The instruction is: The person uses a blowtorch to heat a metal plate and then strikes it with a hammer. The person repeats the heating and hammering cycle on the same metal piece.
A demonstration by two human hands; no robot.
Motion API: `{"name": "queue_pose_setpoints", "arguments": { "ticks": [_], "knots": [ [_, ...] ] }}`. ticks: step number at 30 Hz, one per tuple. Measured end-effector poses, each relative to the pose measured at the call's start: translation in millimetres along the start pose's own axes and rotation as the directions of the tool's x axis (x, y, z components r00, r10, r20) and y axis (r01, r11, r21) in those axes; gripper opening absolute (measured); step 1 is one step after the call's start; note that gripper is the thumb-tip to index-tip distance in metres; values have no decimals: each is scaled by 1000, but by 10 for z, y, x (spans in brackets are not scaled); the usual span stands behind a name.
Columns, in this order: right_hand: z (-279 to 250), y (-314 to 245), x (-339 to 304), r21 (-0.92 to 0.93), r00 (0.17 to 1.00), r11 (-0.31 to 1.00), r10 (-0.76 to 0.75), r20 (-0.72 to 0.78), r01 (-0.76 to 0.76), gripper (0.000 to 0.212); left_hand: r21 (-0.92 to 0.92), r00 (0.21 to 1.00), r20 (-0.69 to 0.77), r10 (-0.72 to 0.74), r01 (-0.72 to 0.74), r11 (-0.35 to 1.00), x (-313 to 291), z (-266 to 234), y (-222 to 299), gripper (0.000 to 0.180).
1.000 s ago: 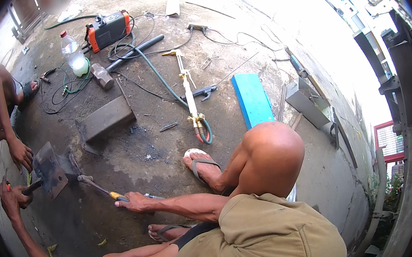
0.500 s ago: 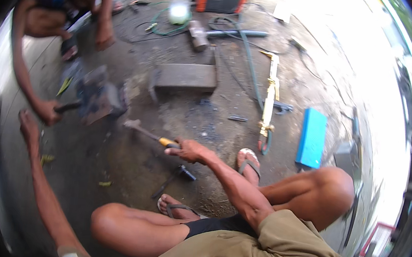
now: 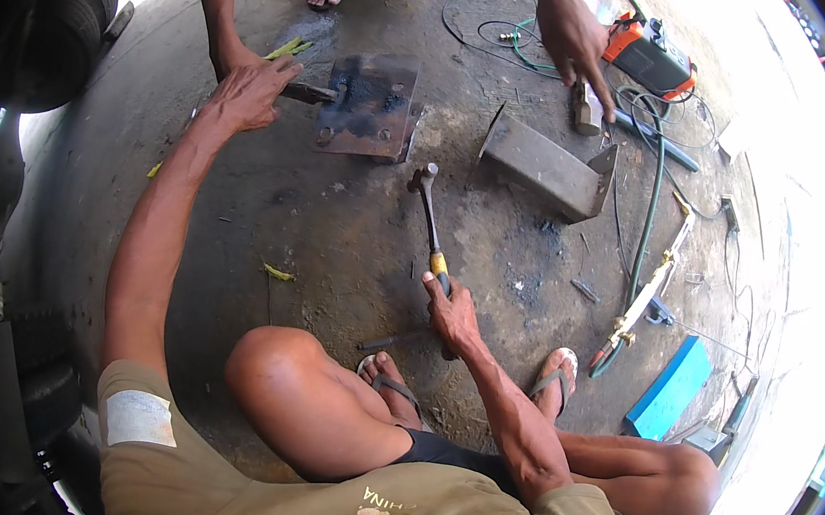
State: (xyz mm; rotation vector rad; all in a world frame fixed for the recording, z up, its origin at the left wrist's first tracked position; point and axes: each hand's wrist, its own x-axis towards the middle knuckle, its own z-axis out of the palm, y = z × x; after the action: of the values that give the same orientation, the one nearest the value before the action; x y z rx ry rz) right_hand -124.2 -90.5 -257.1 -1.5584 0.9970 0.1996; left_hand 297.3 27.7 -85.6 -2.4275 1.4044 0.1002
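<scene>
My right hand grips a hammer by its yellow and black handle, its head low over the ground. Out at the upper left, my left hand is closed around the grip of a dark bar-like tool, overlapping a co-worker's hand that is mostly hidden behind it. The tool's tip meets the edge of a rusty steel plate with holes and blackened patches. The co-worker's other hand reaches down to a heavy sledgehammer head.
Right of the plate lies a steel channel piece with end plates. A brass cutting torch with hose, a blue box and an orange and black welding machine are farther right. Tyres stand at the left. Cables cross the floor.
My left hand has moved forward to the dark tool. The hammer has swung from pointing left to pointing away from me. The co-worker's free hand has reached the sledgehammer; the whole view has shifted.
</scene>
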Motion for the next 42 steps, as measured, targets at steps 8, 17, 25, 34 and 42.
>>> {"name": "queue_pose_setpoints", "arguments": {
  "ticks": [8, 17, 25, 34, 42],
  "knots": [
    [-1, -621, 257, 34, 975, 980, -193, -112, 198, 56, 38, 961, 203, 190, -201, 979, 571, 298, -447, 23],
    [-84, -485, 530, -95, 986, 986, -142, -83, 134, 54, -19, 958, 35, 284, -284, 959, 640, 469, -486, 24],
    [-521, -1262, -122, 288, 896, 854, -377, -233, 434, 47, -66, 969, -134, 208, -218, 974, 333, 159, -289, 23],
    [-814, -1787, -329, 241, 595, 545, -722, -353, 803, 38, -86, 963, 70, 261, -255, 963, 355, 295, -366, 25],
    [-940, -2443, -193, 253, 43, -161, -761, -647, 954, 54, -33, 974, 66, 217, -216, 976, 407, 273, -266, 19]
  ]
}}
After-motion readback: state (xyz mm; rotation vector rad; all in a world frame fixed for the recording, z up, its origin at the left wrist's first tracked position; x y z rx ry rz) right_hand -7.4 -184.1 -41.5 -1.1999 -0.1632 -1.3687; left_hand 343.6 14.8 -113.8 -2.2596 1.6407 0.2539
